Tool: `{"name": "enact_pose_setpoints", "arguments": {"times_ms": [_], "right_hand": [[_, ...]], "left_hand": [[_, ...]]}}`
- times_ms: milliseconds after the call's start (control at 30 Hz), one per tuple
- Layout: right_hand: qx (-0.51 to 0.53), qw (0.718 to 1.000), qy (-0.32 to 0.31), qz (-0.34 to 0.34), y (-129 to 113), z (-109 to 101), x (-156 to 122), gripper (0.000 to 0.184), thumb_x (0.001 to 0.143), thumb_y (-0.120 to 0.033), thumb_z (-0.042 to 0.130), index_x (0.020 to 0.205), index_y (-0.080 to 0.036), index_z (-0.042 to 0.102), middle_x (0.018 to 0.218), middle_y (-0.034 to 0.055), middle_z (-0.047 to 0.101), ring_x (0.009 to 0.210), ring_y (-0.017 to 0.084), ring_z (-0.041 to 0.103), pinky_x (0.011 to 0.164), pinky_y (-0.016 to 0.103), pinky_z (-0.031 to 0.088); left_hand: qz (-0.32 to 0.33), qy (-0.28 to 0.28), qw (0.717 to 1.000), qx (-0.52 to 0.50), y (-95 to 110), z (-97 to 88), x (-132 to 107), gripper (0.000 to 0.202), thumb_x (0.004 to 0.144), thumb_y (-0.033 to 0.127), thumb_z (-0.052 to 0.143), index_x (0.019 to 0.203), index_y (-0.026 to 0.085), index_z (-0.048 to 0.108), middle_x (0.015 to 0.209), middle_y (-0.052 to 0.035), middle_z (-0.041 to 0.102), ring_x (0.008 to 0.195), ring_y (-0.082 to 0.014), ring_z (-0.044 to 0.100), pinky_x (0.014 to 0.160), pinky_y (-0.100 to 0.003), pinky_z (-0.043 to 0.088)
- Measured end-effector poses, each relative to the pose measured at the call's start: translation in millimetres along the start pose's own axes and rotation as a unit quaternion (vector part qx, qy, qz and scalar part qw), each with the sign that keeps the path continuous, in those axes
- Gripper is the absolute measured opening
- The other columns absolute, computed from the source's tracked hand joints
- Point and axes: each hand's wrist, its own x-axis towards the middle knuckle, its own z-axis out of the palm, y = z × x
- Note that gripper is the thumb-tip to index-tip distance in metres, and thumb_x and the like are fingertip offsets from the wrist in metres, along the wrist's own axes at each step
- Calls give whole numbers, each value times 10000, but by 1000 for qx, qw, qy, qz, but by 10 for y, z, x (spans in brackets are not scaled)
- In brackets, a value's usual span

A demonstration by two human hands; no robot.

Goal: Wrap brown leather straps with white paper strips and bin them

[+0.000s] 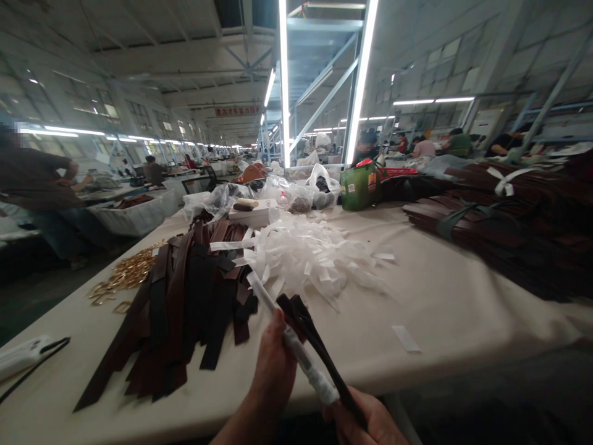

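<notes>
My left hand (274,364) is closed around a long white strip (262,290), whose flat upper end sticks out past the fingers. Below that hand the white material looks crumpled or wrapped, running down to my right hand (368,419). A dark brown leather-like strap (324,349), looped or doubled at its top, lies alongside it. The fingers of my right hand are closed on the lower part of this strap, near the white material's lower end. Whether the strap and white strip are joined is hidden.
Many dark straps (176,309) lie in a heap to the left, beside gold-coloured buckles (134,269). A pile of white strips (310,250) covers the table's (445,321) middle. Bundled brown straps (482,228) are at right, a green bag (360,187) behind. A person (37,179) stands far left.
</notes>
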Motion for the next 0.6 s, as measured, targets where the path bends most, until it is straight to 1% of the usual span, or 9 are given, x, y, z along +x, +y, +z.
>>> {"name": "enact_pose_setpoints", "arguments": {"times_ms": [100,167,233,300,333,400,467,533,600], "right_hand": [[15,1000,25,0,-130,16,-25,649,839,-819,432,870,-185,563,536,-56,399,466,88,339,438,233,239],[20,999,33,-8,-197,8,-53,647,834,-815,451,866,-179,564,542,-57,399,474,84,331,445,230,243],[24,999,31,-5,-230,-4,-78,666,836,-822,434,880,-171,567,536,-59,397,463,80,320,439,228,230],[19,1000,22,7,-227,-11,-88,673,845,-819,422,899,-165,573,529,-58,410,445,76,316,424,226,211],[15,1000,16,8,-213,-12,-84,668,851,-812,423,899,-163,575,525,-57,414,441,76,321,420,224,209],[9,1000,1,-5,-167,-4,-60,653,857,-800,431,882,-163,576,509,-60,408,438,77,336,419,217,224],[4,1000,-10,-22,-115,16,-24,652,862,-798,418,869,-165,574,494,-63,398,427,77,341,413,214,238],[1,1000,-13,-27,-82,47,11,667,859,-810,399,863,-166,571,482,-63,401,408,76,335,397,214,237],[7,1000,-4,-23,-81,84,32,676,856,-815,396,867,-163,571,483,-61,406,403,72,324,383,210,220]], "left_hand": [[-94,-59,993,45,-400,-135,-274,597,721,640,763,978,102,756,992,-167,752,823,-254,702,652,-283,530],[-120,-78,988,60,-515,-177,-389,621,697,633,786,1026,108,752,1052,-179,742,864,-280,705,661,-296,536],[-105,-76,990,51,-415,-141,-373,602,663,526,861,1122,161,725,1216,-155,696,955,-297,699,677,-298,545],[-54,-57,997,-4,-139,-52,-237,609,655,449,888,1182,220,686,1346,-114,630,1056,-299,677,723,-306,562],[-29,-44,997,-48,31,0,-143,570,688,471,861,1171,230,681,1346,-103,631,1081,-290,670,766,-317,569],[-1,-12,993,-119,348,93,45,395,851,507,703,1128,226,677,1277,-89,674,1077,-259,678,822,-341,574],[-1,35,988,-148,536,151,170,276,985,422,529,1054,204,684,1140,-69,731,964,-204,712,801,-320,579],[-2,84,985,-148,531,161,189,273,1020,324,467,964,175,689,964,-50,760,796,-152,718,735,-273,574],[1,94,989,-115,348,125,99,239,988,304,535,908,147,695,843,-50,755,681,-135,695,666,-241,557]]}}
